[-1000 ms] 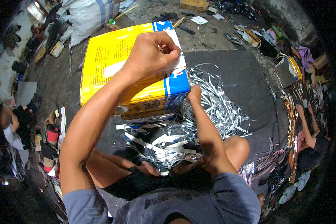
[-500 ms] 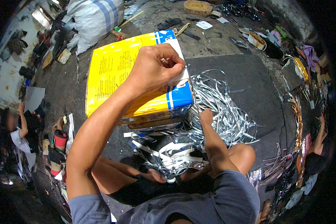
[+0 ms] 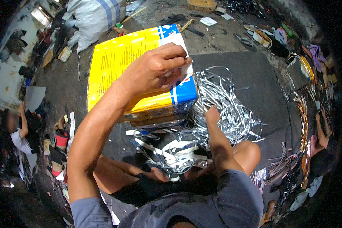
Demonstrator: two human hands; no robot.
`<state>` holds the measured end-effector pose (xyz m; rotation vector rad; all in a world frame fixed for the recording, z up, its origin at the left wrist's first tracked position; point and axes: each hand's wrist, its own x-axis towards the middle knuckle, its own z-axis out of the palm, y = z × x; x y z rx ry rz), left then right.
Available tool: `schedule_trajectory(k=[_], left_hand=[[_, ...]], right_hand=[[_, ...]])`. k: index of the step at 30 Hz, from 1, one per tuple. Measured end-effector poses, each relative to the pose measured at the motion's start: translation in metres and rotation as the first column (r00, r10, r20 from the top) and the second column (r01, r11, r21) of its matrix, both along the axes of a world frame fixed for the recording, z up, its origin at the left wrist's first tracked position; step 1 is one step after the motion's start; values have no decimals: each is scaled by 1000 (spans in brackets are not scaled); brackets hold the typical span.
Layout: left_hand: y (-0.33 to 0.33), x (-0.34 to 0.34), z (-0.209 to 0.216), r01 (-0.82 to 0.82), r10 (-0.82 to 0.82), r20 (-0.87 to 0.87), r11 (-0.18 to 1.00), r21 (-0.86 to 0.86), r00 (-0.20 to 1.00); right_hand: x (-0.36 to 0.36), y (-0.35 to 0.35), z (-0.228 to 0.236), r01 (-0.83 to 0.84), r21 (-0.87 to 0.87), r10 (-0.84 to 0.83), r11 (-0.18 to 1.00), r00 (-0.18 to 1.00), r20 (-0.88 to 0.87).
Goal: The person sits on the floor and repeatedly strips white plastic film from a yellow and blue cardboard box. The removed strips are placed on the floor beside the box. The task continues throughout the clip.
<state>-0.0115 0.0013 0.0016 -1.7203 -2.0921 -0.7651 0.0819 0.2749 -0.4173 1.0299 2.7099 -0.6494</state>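
As the left hand bends its fingers over the right edge of the glossy yellow container, I cannot tell whether it pinches anything. Boxy, round-cornered and finely printed, with a blue-and-white right end, it stands before the seated person. Beside it, the right hand is drawn narrow at tangled silvery strips, its hold unclear.

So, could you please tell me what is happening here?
A seated person has the left grip curled over a yellow-and-blue container, near its right edge. The right grip is at the silver strips beside it. White strips lie nearer the person. What either grip holds is unclear.
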Motion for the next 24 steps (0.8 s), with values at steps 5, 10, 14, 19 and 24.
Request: schedule_trajectory(k=[5, 10, 14, 19, 24], left_hand=[[-1, 1, -5, -17, 13, -131, 999, -31, 991], [4, 7, -2, -118, 113, -127, 992, -39, 985], [4, 30, 7, -190, 192, -296, 981, 35, 936], [-13, 64, 6, -239, 277, -218, 954, 182, 936], [-37, 107, -6, -206, 261, -189, 941, 269, 947]], right_hand=[[31, 49, -27, -41, 81, 58, 996, 976, -212], [18, 30, 14, 557, -595, -627, 579, 771, 111], [47, -45, 58, 465, -133, -483, 875, 860, -167], [95, -97, 50, -422, -182, 418, 888, 906, -63], [125, -119, 25, -707, 56, 674, 705, 693, 255]])
